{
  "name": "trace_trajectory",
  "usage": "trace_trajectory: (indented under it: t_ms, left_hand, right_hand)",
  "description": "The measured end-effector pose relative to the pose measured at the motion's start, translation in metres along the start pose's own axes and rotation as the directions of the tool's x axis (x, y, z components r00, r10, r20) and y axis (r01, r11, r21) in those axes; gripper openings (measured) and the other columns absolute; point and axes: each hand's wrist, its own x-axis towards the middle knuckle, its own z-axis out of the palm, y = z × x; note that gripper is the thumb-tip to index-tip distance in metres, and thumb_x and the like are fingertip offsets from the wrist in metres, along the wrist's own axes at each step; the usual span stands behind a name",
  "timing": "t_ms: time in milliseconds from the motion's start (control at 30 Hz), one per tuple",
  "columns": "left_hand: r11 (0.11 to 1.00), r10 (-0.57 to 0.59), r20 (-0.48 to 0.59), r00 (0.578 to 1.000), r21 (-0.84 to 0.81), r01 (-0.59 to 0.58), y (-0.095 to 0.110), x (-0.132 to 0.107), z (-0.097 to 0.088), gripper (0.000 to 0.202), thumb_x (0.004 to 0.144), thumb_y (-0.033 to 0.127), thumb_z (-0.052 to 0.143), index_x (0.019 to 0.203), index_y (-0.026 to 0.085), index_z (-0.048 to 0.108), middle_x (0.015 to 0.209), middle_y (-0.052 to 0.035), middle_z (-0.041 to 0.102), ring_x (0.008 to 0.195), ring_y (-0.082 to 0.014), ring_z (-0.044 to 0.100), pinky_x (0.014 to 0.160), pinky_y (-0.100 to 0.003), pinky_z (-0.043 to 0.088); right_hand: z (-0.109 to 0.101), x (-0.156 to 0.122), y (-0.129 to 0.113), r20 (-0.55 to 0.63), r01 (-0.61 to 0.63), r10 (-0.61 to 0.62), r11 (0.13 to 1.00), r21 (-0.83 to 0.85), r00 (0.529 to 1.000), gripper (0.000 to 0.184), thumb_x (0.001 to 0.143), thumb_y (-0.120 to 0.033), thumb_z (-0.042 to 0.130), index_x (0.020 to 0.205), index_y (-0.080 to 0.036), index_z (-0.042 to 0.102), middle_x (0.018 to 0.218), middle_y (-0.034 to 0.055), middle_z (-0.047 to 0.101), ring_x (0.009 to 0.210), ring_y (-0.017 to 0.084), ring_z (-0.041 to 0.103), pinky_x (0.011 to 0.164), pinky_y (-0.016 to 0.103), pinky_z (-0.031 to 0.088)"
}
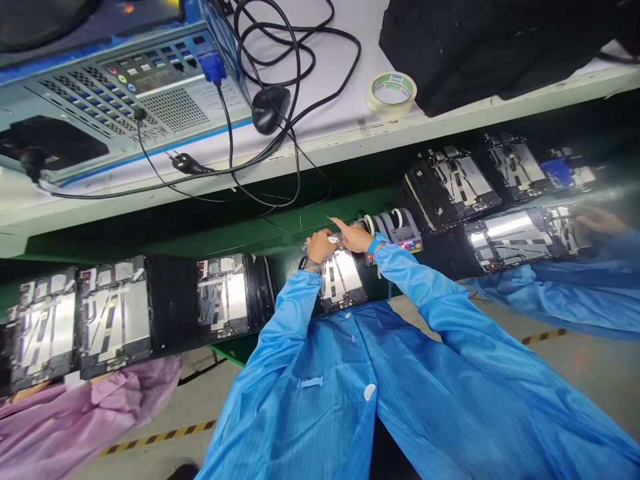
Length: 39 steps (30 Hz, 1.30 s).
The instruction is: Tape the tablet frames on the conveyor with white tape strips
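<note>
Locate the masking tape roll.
In the head view, the masking tape roll lies upper right of centre on the white shelf, between the black mouse and the black bag.

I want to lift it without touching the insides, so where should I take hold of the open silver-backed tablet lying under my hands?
Probably by the two long black side edges of the open silver-backed tablet, coming in from its near end. It lies flat on the green belt. The left hand and right hand crowd its far end, and exposed strips cross its middle.
</note>
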Motion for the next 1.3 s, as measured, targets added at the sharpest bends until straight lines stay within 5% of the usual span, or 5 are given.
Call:
trace_trajectory:
  t_ms: [400, 733, 933, 1133, 1300]
  left_hand:
    - [1.0, 0.006, -0.011, 1.0, -0.009, -0.006, -0.001, 0.002, 0.002, 0.05, 0.081, 0.051, 0.076, 0.122, 0.024, 0.068, 0.128, -0.0119, 0.072, 0.13, -0.0325, 0.057, 0.104, -0.041, 0.035]
    - [0.996, 0.089, -0.044, 0.995, 0.012, -0.089, -0.003, -0.009, 0.003, 0.058, 0.082, 0.06, 0.076, 0.124, 0.021, 0.066, 0.131, -0.0164, 0.068, 0.128, -0.0369, 0.054, 0.108, -0.048, 0.033]
    - [0.967, 0.207, -0.161, 0.965, -0.118, -0.227, -0.006, -0.018, -0.016, 0.051, 0.087, 0.05, 0.076, 0.126, 0.019, 0.065, 0.137, -0.0162, 0.064, 0.137, -0.0335, 0.048, 0.114, -0.045, 0.034]
    - [0.87, 0.076, -0.274, 0.959, -0.452, -0.198, -0.065, -0.068, -0.056, 0.036, 0.096, 0.037, 0.063, 0.13, 0.025, 0.064, 0.135, -0.007, 0.068, 0.125, -0.0235, 0.062, 0.107, -0.037, 0.048]
    - [0.803, -0.116, -0.313, 0.943, -0.588, -0.096, -0.106, -0.098, -0.024, 0.031, 0.091, 0.033, 0.066, 0.12, 0.023, 0.067, 0.126, -0.0088, 0.071, 0.116, -0.0231, 0.067, 0.099, -0.037, 0.054]
  right_hand:
    - [-0.015, 0.01, 0.013, -0.122, -0.282, 0.286, 0.958, 0.051, 0.95, 0.125, 0.063, -0.04, 0.098, 0.163, -0.025, 0.024, 0.13, 0.021, 0.062, 0.111, 0.038, 0.066, 0.093, 0.042, 0.043]
    - [0.011, -0.027, 0.031, -0.493, -0.098, 0.352, 0.878, 0.469, 0.795, 0.045, 0.092, -0.033, 0.062, 0.134, -0.018, 0.055, 0.084, 0.001, 0.06, 0.079, 0.02, 0.06, 0.077, 0.031, 0.047]
    - [0.025, -0.031, 0.005, -0.431, 0.0, 0.316, 0.806, 0.591, 0.845, 0.038, 0.09, -0.03, 0.059, 0.126, -0.019, 0.054, 0.084, -0.0012, 0.062, 0.063, 0.014, 0.052, 0.069, 0.028, 0.046]
    - [0.052, -0.019, -0.043, -0.325, 0.151, -0.011, 0.9, 0.408, 0.946, 0.059, 0.083, -0.022, 0.071, 0.138, -0.022, 0.05, 0.105, 0.0041, 0.067, 0.086, 0.02, 0.06, 0.083, 0.031, 0.046]
    - [0.065, 0.002, -0.06, -0.236, 0.205, -0.134, 0.928, 0.312, 0.963, 0.054, 0.088, -0.009, 0.056, 0.14, -0.022, 0.051, 0.097, 0.003, 0.067, 0.089, 0.02, 0.06, 0.082, 0.03, 0.043]
